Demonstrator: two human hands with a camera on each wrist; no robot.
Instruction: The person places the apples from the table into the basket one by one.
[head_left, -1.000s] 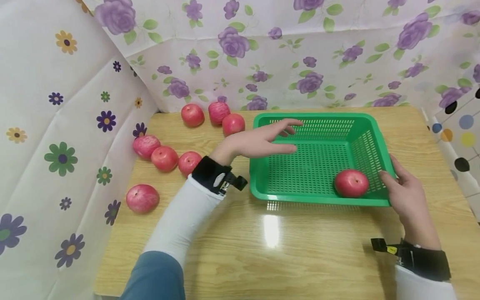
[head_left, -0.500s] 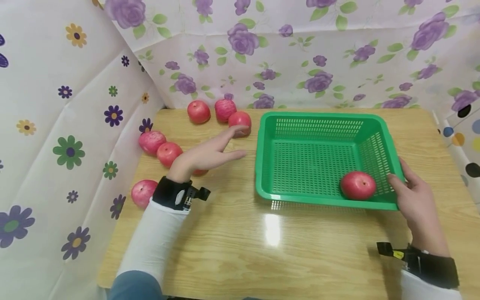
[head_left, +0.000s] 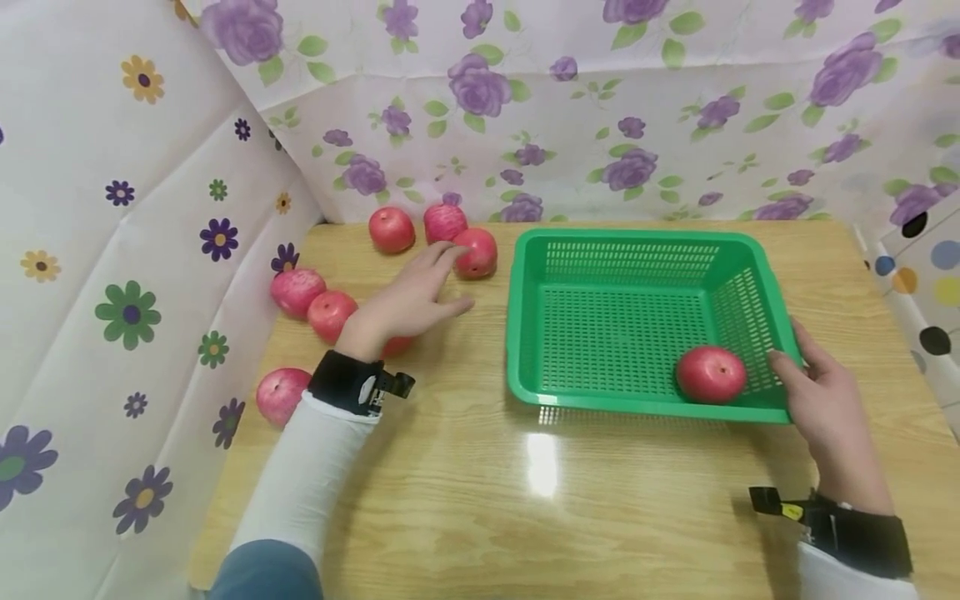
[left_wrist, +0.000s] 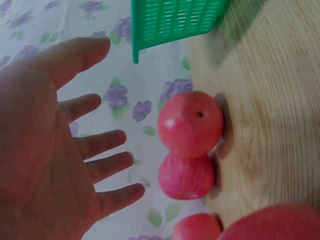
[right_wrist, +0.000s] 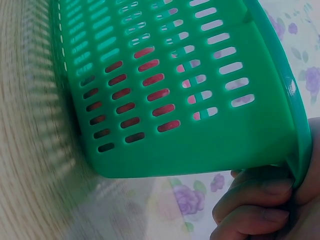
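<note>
We see L hand point(head_left: 408, 302) released, fingers spread, nr red apple point(head_left: 478, 255) at upper ctr; R hand point(head_left: 828, 404), lower rt of frame, grasps green basket point(head_left: 645, 406).

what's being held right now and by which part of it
The right hand grips the green basket by the rim of its right-hand end; the left hand holds nothing.

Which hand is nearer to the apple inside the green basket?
Right. The right hand grips the right end of the basket, close to the apple; the left hand is farther, beyond the basket's left end.
</note>
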